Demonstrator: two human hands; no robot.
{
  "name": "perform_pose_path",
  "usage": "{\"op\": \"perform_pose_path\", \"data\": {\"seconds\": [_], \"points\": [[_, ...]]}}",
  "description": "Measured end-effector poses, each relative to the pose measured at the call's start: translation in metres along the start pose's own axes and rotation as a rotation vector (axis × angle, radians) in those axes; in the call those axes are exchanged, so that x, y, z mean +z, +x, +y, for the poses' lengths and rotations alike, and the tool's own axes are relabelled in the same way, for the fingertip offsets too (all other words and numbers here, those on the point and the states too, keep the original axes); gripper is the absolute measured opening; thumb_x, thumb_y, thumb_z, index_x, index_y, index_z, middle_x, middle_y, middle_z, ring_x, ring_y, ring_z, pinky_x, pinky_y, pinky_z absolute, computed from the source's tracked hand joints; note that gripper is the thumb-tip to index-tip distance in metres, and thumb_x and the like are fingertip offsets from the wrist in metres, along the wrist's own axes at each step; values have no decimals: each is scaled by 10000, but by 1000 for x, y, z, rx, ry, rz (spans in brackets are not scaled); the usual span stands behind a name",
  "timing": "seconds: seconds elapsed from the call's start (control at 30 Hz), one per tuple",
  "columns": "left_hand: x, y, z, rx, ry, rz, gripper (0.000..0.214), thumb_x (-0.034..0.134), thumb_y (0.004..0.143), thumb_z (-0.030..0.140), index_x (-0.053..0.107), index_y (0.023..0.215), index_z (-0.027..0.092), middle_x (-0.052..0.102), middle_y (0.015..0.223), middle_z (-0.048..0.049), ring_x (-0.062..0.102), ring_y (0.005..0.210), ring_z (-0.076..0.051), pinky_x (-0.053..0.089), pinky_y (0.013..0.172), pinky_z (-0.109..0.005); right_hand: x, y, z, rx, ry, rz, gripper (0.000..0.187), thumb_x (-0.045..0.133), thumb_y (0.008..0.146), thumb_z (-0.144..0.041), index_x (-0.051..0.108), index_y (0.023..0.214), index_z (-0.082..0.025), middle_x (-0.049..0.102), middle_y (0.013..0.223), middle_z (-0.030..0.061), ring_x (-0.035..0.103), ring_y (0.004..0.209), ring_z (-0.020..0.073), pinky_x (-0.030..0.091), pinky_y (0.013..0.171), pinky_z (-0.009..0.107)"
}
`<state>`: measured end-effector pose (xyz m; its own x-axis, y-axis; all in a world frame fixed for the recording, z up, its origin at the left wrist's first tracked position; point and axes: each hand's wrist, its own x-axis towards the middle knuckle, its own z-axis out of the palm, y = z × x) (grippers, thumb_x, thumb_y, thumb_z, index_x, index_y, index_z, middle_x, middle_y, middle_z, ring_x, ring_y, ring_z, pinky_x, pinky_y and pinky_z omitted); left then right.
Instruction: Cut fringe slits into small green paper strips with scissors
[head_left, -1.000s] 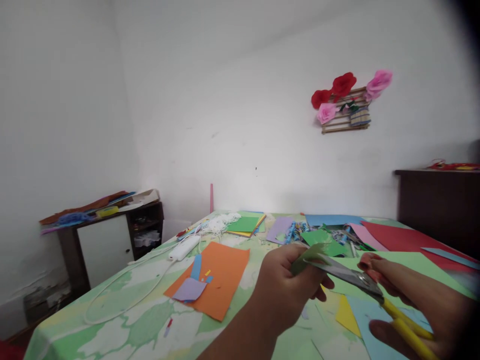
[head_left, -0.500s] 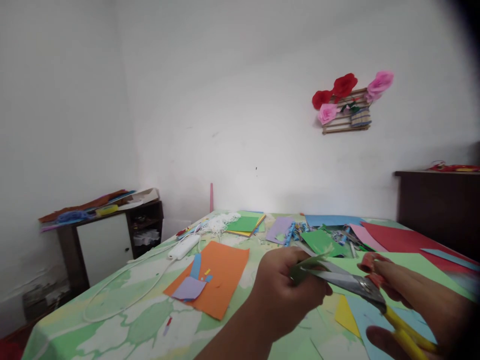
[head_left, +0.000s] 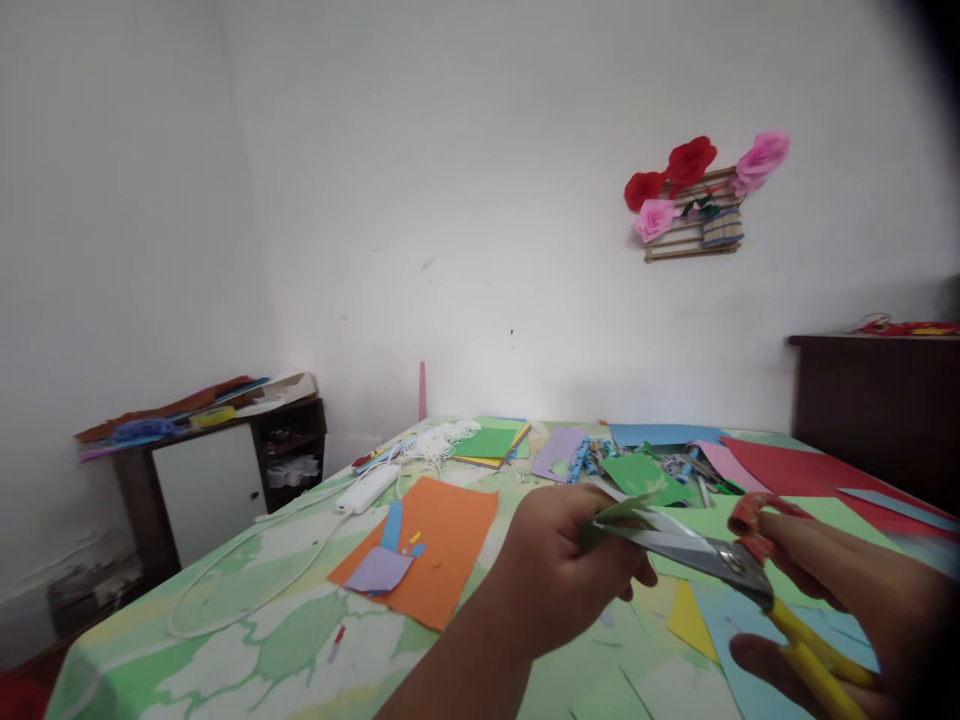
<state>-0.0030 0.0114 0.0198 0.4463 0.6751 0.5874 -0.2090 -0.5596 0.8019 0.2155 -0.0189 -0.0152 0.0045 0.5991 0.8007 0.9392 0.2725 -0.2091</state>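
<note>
My left hand (head_left: pixel 559 575) is closed round a small green paper piece (head_left: pixel 611 520), held above the table. My right hand (head_left: pixel 855 610) grips scissors (head_left: pixel 712 558) with yellow and red handles. The steel blades point left and meet the green piece at my left fingertips. Both hands hover over the green patterned tablecloth (head_left: pixel 247 640).
An orange sheet (head_left: pixel 435 545) with small blue and lilac scraps lies left of my hands. Coloured paper sheets (head_left: pixel 787 470) and cuttings litter the far table. A white power strip (head_left: pixel 367 490) and cord run along the left. A low cabinet (head_left: pixel 202 470) and a dark sideboard (head_left: pixel 877 410) flank the table.
The scissor blades have slid a little along the green piece, and both hands have dropped slightly in view. The view has tilted a touch.
</note>
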Motion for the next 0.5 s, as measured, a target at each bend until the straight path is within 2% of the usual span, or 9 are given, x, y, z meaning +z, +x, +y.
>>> {"op": "perform_pose_path", "data": {"seconds": [0.13, 0.23, 0.33, 0.5], "points": [[-3, 2, -1, -15, -56, -29, 167, 562, 776, 189, 585, 617, 142, 565, 563, 11, 479, 430, -41, 381, 410, -142, 0, -6, 6, -2, -8, -30, 619, 651, 586, -593, 616, 1128, -296, 681, 987, 63, 646, 885, 363, 593, 670, 404], [-6, 2, -1, -55, -78, -46, 206, 595, 804, 268, 581, 644, 140, 568, 559, 7, 478, 433, -41, 381, 414, -139, 0, -13, 19, -103, -28, -109, 540, 585, 680, -608, 592, 1132, -313, 657, 1069, 56, 646, 908, 337, 594, 690, 400], [-7, 1, 1, -100, -102, -71, 300, 646, 785, 403, 581, 658, 139, 561, 535, 10, 473, 416, -42, 379, 405, -141, 1, -17, 28, -201, -49, -184, 473, 490, 787, -599, 540, 1171, -329, 625, 1136, 47, 639, 947, 306, 587, 725, 397], [-9, 1, 6, -141, -148, -95, 390, 692, 722, 508, 575, 655, 141, 556, 512, 14, 464, 394, -41, 369, 380, -139, 2, -14, 27, -217, -59, -188, 509, 513, 781, -627, 548, 1190, -326, 631, 1138, 51, 645, 931, 317, 575, 736, 422]]}}
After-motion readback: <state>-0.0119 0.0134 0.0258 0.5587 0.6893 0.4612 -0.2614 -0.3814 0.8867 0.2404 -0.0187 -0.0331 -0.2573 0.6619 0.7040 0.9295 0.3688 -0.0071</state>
